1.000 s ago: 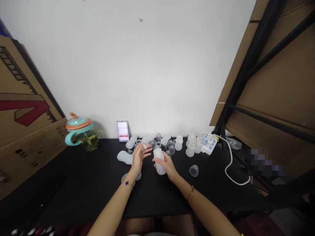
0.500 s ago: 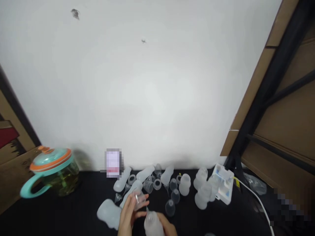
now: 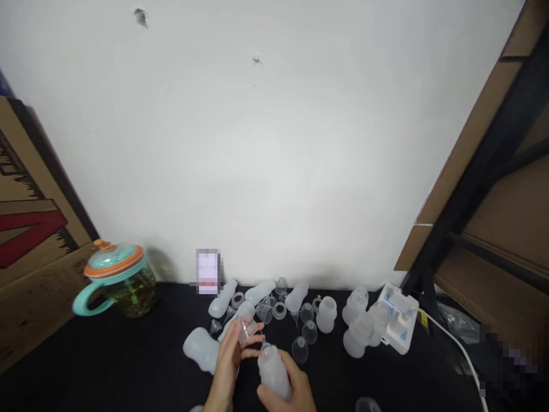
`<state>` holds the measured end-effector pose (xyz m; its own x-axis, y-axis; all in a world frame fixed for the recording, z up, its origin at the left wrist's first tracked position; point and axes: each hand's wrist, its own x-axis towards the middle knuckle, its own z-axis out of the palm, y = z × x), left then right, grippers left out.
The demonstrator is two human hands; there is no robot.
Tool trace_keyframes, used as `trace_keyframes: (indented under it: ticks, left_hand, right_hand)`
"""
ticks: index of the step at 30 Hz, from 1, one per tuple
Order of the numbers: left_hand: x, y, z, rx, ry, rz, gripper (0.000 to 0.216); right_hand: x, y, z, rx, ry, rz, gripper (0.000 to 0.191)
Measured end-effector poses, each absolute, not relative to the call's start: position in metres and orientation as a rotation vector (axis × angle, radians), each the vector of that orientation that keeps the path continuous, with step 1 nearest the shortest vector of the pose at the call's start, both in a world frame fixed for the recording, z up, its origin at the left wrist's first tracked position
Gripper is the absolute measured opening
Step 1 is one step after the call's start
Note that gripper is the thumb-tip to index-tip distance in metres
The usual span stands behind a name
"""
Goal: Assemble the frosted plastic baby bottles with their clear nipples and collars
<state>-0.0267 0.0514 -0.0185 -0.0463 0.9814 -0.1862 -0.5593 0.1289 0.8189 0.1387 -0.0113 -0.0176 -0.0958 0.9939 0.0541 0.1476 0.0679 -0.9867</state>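
My left hand [image 3: 230, 349] is closed by thumb and finger around a small clear cap [image 3: 247, 331], its other fingers stretched toward the bottle. My right hand [image 3: 298, 384] wraps round a frosted, soft-looking squeeze bottle [image 3: 273, 372]. A thin clear tip stands at the bottle's top, close to my left fingertips; whether they touch it I cannot tell. Left of my hands lies another frosted bottle [image 3: 201, 349] on its side. Beyond them are more frosted bottles [image 3: 259, 292], ring collars [image 3: 279, 311] and clear domed caps [image 3: 300, 349].
Several upright frosted bottles [image 3: 358, 332] stand at the right beside a white power strip [image 3: 398, 320] with a white cable [image 3: 454, 337]. A teapot [image 3: 124, 280] with a turquoise handle stands at the left. A blurred upright card [image 3: 208, 273] leans near the wall; cardboard boxes [image 3: 43, 229] flank the table.
The view has shifted, so the scene sits slightly right and higher. My hands keep hold of the cap and bottle; the bottle now leans with its tip toward the left hand.
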Motion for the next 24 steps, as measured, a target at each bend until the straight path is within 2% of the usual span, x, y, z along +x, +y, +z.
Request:
trace_keyframes:
  ticks: [8, 15, 24]
  left_hand:
    - [-0.017, 0.044, 0.001, 0.755, 0.796, 1.428, 0.053]
    - [-0.016, 0.060, 0.000, 0.885, 0.816, 1.535, 0.045]
    - [0.009, 0.075, 0.001, 0.984, 0.775, 1.491, 0.047]
  right_hand:
    - [0.142, 0.007, -0.014, -1.206, -1.442, 0.985, 0.044]
    - [0.144, 0.020, -0.012, -1.076, -1.274, 1.204, 0.045]
    - [0.147, 0.012, -0.014, -0.982, -1.222, 1.251, 0.051]
